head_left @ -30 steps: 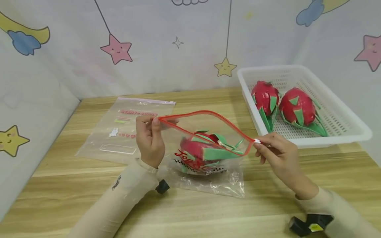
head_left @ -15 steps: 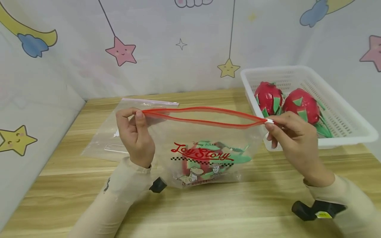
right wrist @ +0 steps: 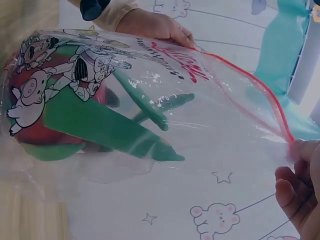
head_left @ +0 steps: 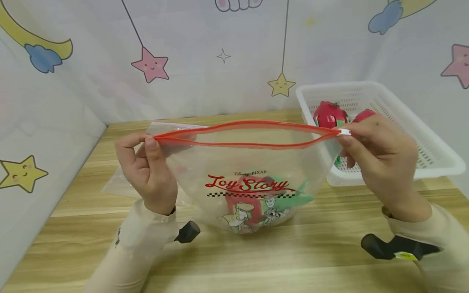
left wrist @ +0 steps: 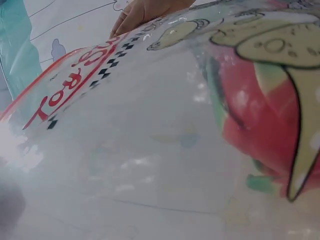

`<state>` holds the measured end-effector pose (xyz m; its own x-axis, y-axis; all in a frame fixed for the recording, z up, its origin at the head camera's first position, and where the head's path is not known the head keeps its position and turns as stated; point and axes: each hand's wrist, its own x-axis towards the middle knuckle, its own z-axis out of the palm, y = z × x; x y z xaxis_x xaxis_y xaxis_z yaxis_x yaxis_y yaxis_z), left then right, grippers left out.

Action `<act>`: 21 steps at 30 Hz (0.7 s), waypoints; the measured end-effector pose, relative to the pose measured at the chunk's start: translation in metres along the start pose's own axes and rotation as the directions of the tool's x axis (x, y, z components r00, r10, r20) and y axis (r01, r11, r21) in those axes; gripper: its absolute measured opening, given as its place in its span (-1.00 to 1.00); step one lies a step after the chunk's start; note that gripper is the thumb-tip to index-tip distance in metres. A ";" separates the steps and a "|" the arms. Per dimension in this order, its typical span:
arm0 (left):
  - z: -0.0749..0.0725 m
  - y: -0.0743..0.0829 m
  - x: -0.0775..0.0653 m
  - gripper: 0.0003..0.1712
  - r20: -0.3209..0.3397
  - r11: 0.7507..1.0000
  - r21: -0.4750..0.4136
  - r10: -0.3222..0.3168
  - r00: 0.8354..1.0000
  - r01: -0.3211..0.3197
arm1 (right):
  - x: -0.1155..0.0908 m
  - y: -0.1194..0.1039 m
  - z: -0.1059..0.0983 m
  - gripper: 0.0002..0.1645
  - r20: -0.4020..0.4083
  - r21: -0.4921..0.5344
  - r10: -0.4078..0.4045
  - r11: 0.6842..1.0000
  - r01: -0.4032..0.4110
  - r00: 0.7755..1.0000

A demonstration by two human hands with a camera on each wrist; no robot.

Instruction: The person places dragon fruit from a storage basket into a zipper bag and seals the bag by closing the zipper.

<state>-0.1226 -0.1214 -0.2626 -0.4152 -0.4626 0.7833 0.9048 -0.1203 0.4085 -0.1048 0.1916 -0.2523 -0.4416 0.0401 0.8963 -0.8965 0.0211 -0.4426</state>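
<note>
A clear zip bag with red "Toy Story" lettering hangs upright between both hands, its red-edged mouth parted. Inside at the bottom lies a toy dragon fruit, red with green leaves, seen through the printed plastic. My left hand pinches the left end of the red zip strip between thumb and forefinger. At the other end, my right hand pinches the strip by its white slider. In the right wrist view, the fruit's long green leaves point toward the bag's mouth.
A white plastic basket stands at the back right, holding two more dragon fruits, partly behind my right hand. Another clear bag lies flat on the wooden table, behind my left hand. A patterned cloth covers the wall behind.
Both hands have spread apart and the right has risen, stretching the bag's mouth wider and raising its rim. The bag has come upright, with the fruit settled at its bottom.
</note>
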 end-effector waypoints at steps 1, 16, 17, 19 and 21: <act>0.001 0.001 0.001 -0.56 0.011 1.000 -0.023 0.005 1.000 -0.005 | 0.002 0.000 0.001 -0.63 -0.004 -0.024 -0.010 1.000 0.009 1.000; -0.002 -0.004 -0.004 -0.64 0.315 0.989 0.122 -0.122 0.941 0.088 | 0.004 0.015 0.002 -0.55 0.072 -0.345 0.066 0.938 -0.038 0.995; -0.003 -0.004 -0.005 -0.65 0.330 0.984 0.157 -0.132 0.935 0.084 | 0.003 0.016 0.002 -0.53 0.074 -0.353 0.072 0.935 -0.042 0.995; -0.003 -0.003 -0.005 -0.62 0.351 0.982 0.173 -0.137 0.926 0.079 | 0.003 0.016 0.001 -0.46 0.083 -0.393 0.076 0.919 -0.038 0.994; -0.004 -0.001 -0.006 -0.61 0.340 0.982 0.176 -0.127 0.932 0.070 | 0.003 0.016 -0.001 -0.40 0.087 -0.437 0.069 0.899 -0.024 0.994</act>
<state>-0.1207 -0.1220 -0.2691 -0.5341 -0.1174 0.8372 0.8428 0.0037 0.5382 -0.1201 0.1929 -0.2565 -0.5039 -0.0453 0.8626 -0.7793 0.4546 -0.4313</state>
